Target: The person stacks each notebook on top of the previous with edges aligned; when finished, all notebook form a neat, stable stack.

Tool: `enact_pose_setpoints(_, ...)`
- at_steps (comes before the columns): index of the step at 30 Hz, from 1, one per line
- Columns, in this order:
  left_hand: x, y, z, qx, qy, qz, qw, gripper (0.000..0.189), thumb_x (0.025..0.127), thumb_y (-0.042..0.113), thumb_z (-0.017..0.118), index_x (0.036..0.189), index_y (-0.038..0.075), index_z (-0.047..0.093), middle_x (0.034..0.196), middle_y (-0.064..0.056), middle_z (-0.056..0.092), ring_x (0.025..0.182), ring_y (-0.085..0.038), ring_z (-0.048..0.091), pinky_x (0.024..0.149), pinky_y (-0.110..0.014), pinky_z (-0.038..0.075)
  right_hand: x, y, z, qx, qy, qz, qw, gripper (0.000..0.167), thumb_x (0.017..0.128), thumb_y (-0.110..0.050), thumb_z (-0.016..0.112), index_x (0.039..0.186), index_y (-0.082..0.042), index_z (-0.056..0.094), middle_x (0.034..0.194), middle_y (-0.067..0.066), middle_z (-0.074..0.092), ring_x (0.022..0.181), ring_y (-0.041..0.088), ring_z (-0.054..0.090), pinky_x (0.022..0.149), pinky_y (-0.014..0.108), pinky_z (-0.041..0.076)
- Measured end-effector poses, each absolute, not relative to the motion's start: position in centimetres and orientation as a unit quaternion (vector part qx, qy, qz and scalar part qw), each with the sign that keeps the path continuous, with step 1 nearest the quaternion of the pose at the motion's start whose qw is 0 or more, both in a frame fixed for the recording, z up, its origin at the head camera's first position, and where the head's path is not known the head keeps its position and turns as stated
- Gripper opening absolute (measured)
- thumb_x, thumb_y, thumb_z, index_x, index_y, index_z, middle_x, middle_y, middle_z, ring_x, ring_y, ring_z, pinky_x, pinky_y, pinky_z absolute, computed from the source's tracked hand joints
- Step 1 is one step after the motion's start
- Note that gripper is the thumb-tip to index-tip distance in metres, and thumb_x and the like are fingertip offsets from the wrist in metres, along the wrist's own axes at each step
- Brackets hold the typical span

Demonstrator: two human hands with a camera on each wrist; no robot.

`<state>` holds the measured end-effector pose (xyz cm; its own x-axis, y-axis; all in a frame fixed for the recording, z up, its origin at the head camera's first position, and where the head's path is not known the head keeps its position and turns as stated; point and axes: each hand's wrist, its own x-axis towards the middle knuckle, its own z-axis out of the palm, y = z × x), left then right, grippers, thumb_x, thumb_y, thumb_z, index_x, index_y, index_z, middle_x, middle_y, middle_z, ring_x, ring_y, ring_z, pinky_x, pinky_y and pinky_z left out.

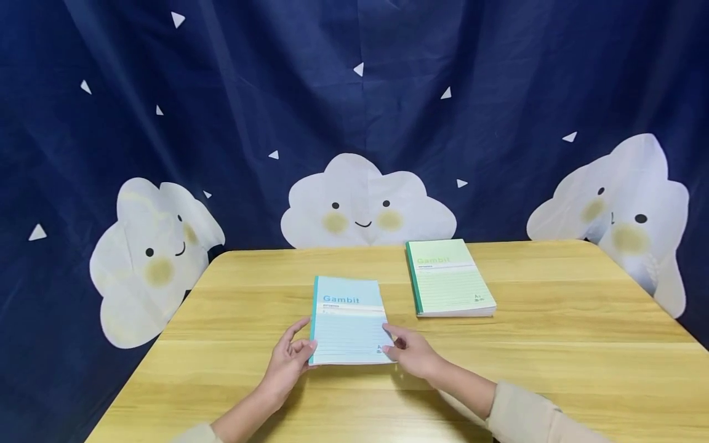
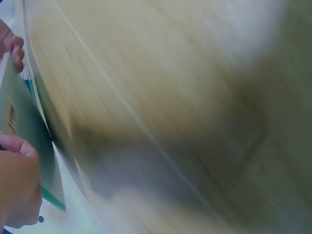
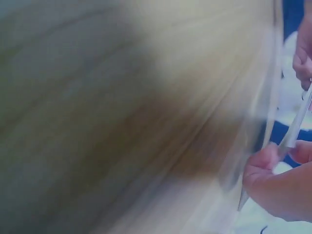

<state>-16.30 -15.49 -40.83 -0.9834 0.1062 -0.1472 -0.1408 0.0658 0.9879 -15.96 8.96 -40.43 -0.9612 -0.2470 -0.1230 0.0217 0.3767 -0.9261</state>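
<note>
Both hands hold a light blue "Gambit" notebook [image 1: 348, 326] by its near part, front cover up. My left hand [image 1: 285, 363] pinches the teal spine side, thumb on the cover. On the opposite edge, my right hand [image 1: 415, 354] grips near the lower corner, thumb on top and fingers partly hidden underneath. The left wrist view shows the notebook's underside [image 2: 31, 119] with a barcode label, tilted above the table. Seen edge-on in the right wrist view, the notebook [image 3: 298, 124] runs between the two hands.
A stack of light green "Gambit" notebooks [image 1: 451, 277] with dark green spines lies at the back right of the wooden table [image 1: 554, 320]. Behind the table's far edge hangs a dark blue curtain [image 1: 310, 80] printed with white clouds.
</note>
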Motion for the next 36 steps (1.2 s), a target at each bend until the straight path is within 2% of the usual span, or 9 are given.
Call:
enact_pose_setpoints(13, -16.7, -10.7, -40.7, 0.044, 0.718, 0.694, 0.043, 0.042, 0.091, 0.001, 0.052, 0.133, 0.0, 0.045, 0.072, 0.006, 0.049, 0.056, -0.002, 0.039, 0.058, -0.016, 0.038, -17.3, 14.3, -37.7, -0.078, 0.806, -0.58, 0.088, 0.051, 0.09, -0.007, 0.056, 0.136, 0.006, 0.039, 0.077, 0.004, 0.047, 0.057, 0.005, 0.036, 0.049, 0.015, 0.033)
enact_pose_setpoints(15, -17.2, -9.6, -40.4, 0.056, 0.717, 0.693, 0.039, 0.042, 0.091, 0.001, 0.052, 0.132, -0.001, 0.046, 0.073, 0.005, 0.048, 0.057, -0.001, 0.038, 0.057, -0.015, 0.038, -17.5, 15.4, -37.1, -0.083, 0.815, -0.57, 0.067, 0.05, 0.089, -0.007, 0.056, 0.135, 0.007, 0.04, 0.09, 0.017, 0.059, 0.058, 0.004, 0.038, 0.05, 0.016, 0.035)
enact_pose_setpoints(19, -18.5, -7.2, -39.8, 0.085, 0.715, 0.693, 0.037, 0.042, 0.092, 0.002, 0.05, 0.133, -0.001, 0.045, 0.072, 0.004, 0.047, 0.056, -0.001, 0.038, 0.057, -0.015, 0.038, -18.0, 17.7, -36.1, -0.101, 0.835, -0.54, 0.029, 0.048, 0.09, -0.008, 0.055, 0.133, 0.01, 0.041, 0.12, 0.031, 0.055, 0.066, 0.0, 0.044, 0.057, 0.016, 0.043)
enact_pose_setpoints(20, -18.7, -6.6, -39.7, 0.092, 0.714, 0.693, 0.037, 0.041, 0.092, 0.002, 0.05, 0.133, -0.001, 0.045, 0.072, 0.004, 0.046, 0.057, -0.002, 0.039, 0.056, -0.015, 0.038, -18.1, 18.3, -35.9, -0.102, 0.837, -0.537, 0.027, 0.048, 0.091, -0.008, 0.055, 0.133, 0.01, 0.041, 0.121, 0.031, 0.055, 0.066, 0.0, 0.045, 0.058, 0.016, 0.044)
enact_pose_setpoints(22, -19.3, -5.5, -39.4, 0.102, 0.716, 0.689, 0.037, 0.041, 0.092, 0.002, 0.05, 0.133, -0.001, 0.045, 0.072, 0.004, 0.047, 0.056, -0.002, 0.04, 0.056, -0.014, 0.039, -18.4, 19.5, -35.5, -0.099, 0.84, -0.533, 0.028, 0.048, 0.092, -0.009, 0.054, 0.134, 0.01, 0.04, 0.101, 0.029, 0.06, 0.065, 0.0, 0.045, 0.058, 0.017, 0.044)
enact_pose_setpoints(27, -21.1, -2.9, -39.0, 0.126, 0.732, 0.668, 0.036, 0.04, 0.092, 0.0, 0.049, 0.132, -0.002, 0.045, 0.071, 0.003, 0.045, 0.056, -0.005, 0.04, 0.052, -0.013, 0.036, -19.1, 22.0, -34.9, -0.081, 0.851, -0.518, 0.024, 0.049, 0.093, -0.012, 0.053, 0.135, 0.007, 0.04, 0.103, 0.027, 0.058, 0.061, 0.004, 0.043, 0.051, 0.02, 0.041)
enact_pose_setpoints(29, -21.8, -2.1, -39.0, 0.135, 0.741, 0.657, 0.036, 0.04, 0.092, -0.001, 0.048, 0.131, -0.004, 0.045, 0.071, 0.002, 0.044, 0.056, -0.006, 0.038, 0.05, -0.012, 0.034, -19.4, 22.8, -34.8, -0.083, 0.858, -0.506, 0.02, 0.049, 0.094, -0.013, 0.052, 0.136, 0.008, 0.039, 0.117, 0.029, 0.056, 0.062, 0.004, 0.044, 0.051, 0.02, 0.041)
enact_pose_setpoints(33, -22.9, -0.6, -39.5, 0.145, 0.762, 0.631, 0.03, 0.04, 0.092, 0.001, 0.049, 0.132, -0.003, 0.045, 0.071, 0.002, 0.043, 0.054, -0.007, 0.034, 0.048, -0.013, 0.03, -20.4, 24.3, -35.0, -0.087, 0.866, -0.491, 0.034, 0.049, 0.095, -0.013, 0.05, 0.137, 0.008, 0.037, 0.093, 0.021, 0.059, 0.059, 0.005, 0.038, 0.05, 0.021, 0.037)
enact_pose_setpoints(36, -23.6, 0.4, -40.2, 0.145, 0.772, 0.618, 0.029, 0.04, 0.094, 0.006, 0.049, 0.133, 0.001, 0.046, 0.069, 0.004, 0.043, 0.053, -0.006, 0.033, 0.049, -0.013, 0.03, -21.1, 25.1, -35.5, -0.091, 0.869, -0.484, 0.047, 0.049, 0.096, -0.012, 0.049, 0.137, 0.009, 0.035, 0.09, 0.023, 0.058, 0.058, 0.003, 0.037, 0.051, 0.022, 0.035)
